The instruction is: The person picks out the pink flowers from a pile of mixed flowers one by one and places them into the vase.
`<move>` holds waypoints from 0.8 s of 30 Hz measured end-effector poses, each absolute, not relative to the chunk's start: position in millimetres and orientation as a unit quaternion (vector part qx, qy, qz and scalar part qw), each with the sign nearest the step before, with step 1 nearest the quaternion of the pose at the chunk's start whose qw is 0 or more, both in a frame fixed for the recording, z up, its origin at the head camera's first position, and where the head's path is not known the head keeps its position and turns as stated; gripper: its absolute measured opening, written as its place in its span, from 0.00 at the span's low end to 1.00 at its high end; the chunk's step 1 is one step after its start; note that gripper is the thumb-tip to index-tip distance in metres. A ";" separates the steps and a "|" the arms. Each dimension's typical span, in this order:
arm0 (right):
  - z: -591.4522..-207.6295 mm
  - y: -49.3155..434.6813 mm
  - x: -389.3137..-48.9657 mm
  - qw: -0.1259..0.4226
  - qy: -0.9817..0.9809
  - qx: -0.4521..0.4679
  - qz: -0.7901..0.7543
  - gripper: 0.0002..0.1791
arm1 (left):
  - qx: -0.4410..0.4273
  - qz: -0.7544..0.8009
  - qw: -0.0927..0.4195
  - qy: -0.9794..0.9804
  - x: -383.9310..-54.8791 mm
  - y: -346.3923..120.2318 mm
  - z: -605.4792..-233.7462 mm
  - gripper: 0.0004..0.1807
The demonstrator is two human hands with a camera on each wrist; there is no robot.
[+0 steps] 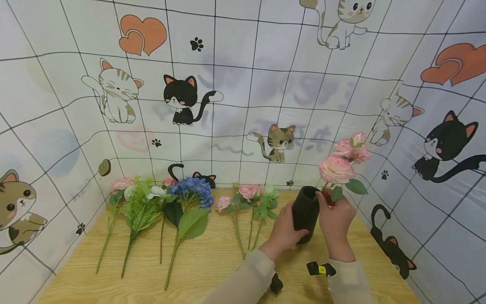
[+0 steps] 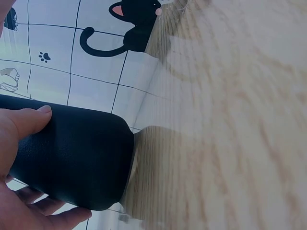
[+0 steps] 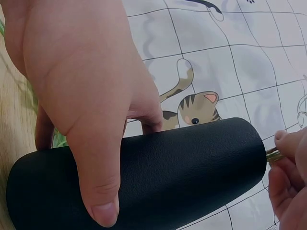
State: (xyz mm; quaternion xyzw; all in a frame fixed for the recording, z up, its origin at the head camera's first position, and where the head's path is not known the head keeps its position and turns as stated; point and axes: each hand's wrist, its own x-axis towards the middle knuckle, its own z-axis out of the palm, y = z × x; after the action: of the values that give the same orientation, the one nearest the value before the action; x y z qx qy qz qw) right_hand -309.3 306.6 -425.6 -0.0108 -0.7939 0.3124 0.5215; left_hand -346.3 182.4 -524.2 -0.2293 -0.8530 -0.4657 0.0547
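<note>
My left hand [image 1: 282,231] grips a black vase [image 1: 306,216] around its side, the thumb across the front. The vase leans slightly, its mouth tipped to the right; I cannot tell whether its base [image 2: 125,167] touches the table. At the mouth, my right hand [image 1: 338,219] pinches the stem of a pink rose spray [image 1: 337,169] between thumb and fingers. In the right wrist view the stem [image 3: 273,156] enters the vase opening. Pink blooms and green leaves rise above the right hand. The stem's lower end is hidden.
Left of the vase lie pink and pale green flowers [image 1: 248,193]. Farther left are a blue hydrangea [image 1: 195,192], a green leafy spray [image 1: 140,215] and other stems. A black strap with a yellow label [image 1: 321,269] is by the right sleeve. Cat-printed cloth [image 1: 235,93] surrounds the wooden table [image 1: 205,270].
</note>
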 end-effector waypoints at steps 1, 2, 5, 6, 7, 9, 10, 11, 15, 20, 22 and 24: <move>-425.6 306.5 -309.1 0.516 -0.799 -0.013 0.309 0.06 | -0.230 -0.464 0.055 -0.854 -346.3 182.3 -524.2 0.53; -425.8 306.7 -309.2 0.509 -0.804 -0.016 0.307 0.06 | -0.231 -0.464 0.056 -0.853 -346.2 182.2 -524.3 0.53; -426.7 306.8 -309.8 0.490 -0.818 -0.021 0.300 0.07 | -0.234 -0.461 0.059 -0.854 -346.2 181.7 -524.1 0.54; -427.2 307.0 -310.1 0.486 -0.821 -0.021 0.298 0.07 | -0.234 -0.460 0.060 -0.854 -346.2 181.5 -524.0 0.54; -427.6 306.8 -310.3 0.484 -0.824 -0.021 0.296 0.08 | -0.235 -0.459 0.059 -0.855 -346.3 181.2 -523.8 0.54; -428.6 306.8 -310.9 0.480 -0.827 -0.021 0.291 0.09 | -0.234 -0.457 0.058 -0.856 -346.5 181.0 -523.5 0.54; -429.2 306.8 -311.1 0.480 -0.828 -0.021 0.290 0.09 | -0.233 -0.456 0.056 -0.857 -346.5 181.0 -523.2 0.54; -429.7 306.7 -311.2 0.480 -0.828 -0.020 0.288 0.10 | -0.232 -0.456 0.053 -0.858 -346.5 181.1 -523.0 0.54; -432.0 306.0 -312.2 0.478 -0.829 -0.022 0.289 0.13 | -0.226 -0.458 0.046 -0.858 -346.8 181.3 -523.3 0.54; -436.3 305.5 -313.1 0.461 -0.822 -0.042 0.333 0.19 | -0.218 -0.461 0.034 -0.859 -346.3 181.3 -523.4 0.54; -437.8 305.9 -313.7 0.455 -0.820 -0.047 0.345 0.20 | -0.217 -0.462 0.033 -0.859 -345.5 181.2 -523.0 0.54; -439.5 306.8 -314.6 0.454 -0.818 -0.051 0.349 0.19 | -0.217 -0.462 0.033 -0.859 -345.1 181.4 -522.7 0.54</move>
State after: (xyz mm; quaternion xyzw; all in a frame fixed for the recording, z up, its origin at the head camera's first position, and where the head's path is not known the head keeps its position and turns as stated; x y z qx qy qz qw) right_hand -314.6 306.8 -439.5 -0.0514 -0.8184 0.3485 0.4541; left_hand -345.1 181.4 -522.7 -0.2170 -0.8594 -0.4618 0.0333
